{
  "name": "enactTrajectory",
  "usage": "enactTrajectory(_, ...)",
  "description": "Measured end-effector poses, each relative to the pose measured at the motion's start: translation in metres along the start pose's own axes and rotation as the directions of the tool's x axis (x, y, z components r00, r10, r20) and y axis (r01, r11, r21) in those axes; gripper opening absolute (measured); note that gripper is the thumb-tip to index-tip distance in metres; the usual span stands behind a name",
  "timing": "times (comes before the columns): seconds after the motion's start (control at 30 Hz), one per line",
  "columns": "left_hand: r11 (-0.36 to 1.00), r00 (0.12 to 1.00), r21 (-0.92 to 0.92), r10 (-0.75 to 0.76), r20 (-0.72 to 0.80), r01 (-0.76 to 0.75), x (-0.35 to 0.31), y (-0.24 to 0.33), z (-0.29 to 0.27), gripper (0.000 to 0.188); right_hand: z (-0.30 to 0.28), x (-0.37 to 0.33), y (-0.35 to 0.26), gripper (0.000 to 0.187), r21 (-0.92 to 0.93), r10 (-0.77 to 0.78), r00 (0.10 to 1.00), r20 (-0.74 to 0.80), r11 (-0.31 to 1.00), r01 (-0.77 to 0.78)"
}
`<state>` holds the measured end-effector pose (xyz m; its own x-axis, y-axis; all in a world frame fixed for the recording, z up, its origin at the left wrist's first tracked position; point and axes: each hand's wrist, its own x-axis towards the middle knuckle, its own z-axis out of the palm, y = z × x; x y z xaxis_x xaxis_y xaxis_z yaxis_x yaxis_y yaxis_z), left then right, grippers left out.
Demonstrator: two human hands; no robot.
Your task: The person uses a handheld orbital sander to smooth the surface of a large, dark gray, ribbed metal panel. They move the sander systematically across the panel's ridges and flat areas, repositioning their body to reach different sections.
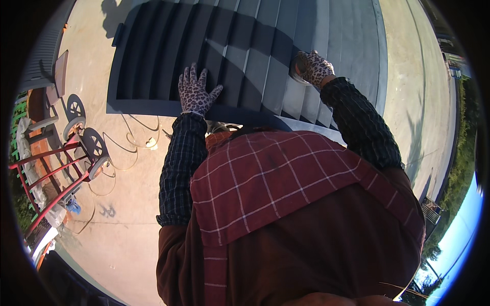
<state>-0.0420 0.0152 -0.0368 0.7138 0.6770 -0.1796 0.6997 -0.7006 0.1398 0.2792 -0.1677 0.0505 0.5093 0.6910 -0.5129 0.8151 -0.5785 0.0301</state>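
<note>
A large dark grey slatted panel (352,61), like a louvred shutter, lies in front of me with its slats running away from me. My left hand (196,92), in a leopard-print glove, lies flat on the slats by the near edge, fingers spread. My right hand (316,68), gloved alike, is closed on a round, disc-like thing (297,71) pressed against the slats farther right. The hand covers most of it, so its exact kind is unclear. Dark checked sleeves cover both forearms, and my shadow falls across the panel.
At the left stands a red-framed hand cart (61,196) with wheels, beside bricks and plastic wrapping. A thin hose or cable (122,166) loops over the pale concrete floor (127,245). A dark corrugated wall (43,46) rises at far left, and greenery (462,132) borders the right.
</note>
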Motion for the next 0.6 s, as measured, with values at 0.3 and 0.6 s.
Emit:
enactTrajectory(0.3, 1.000, 0.999, -0.018, 0.016, -0.035, -0.017, -0.007, -0.005, 0.002, 0.081, 0.027, -0.055, -0.021, 0.059, 0.007, -0.092, 0.993, 0.068, 0.996, 0.091)
enactTrajectory(0.6, 1.000, 1.000, -0.003, 0.021, -0.020, -0.022, -0.010, -0.012, -0.006, 0.080, 0.040, -0.065, -0.028, 0.068, 0.009, -0.130, 0.986, 0.108, 0.991, 0.130)
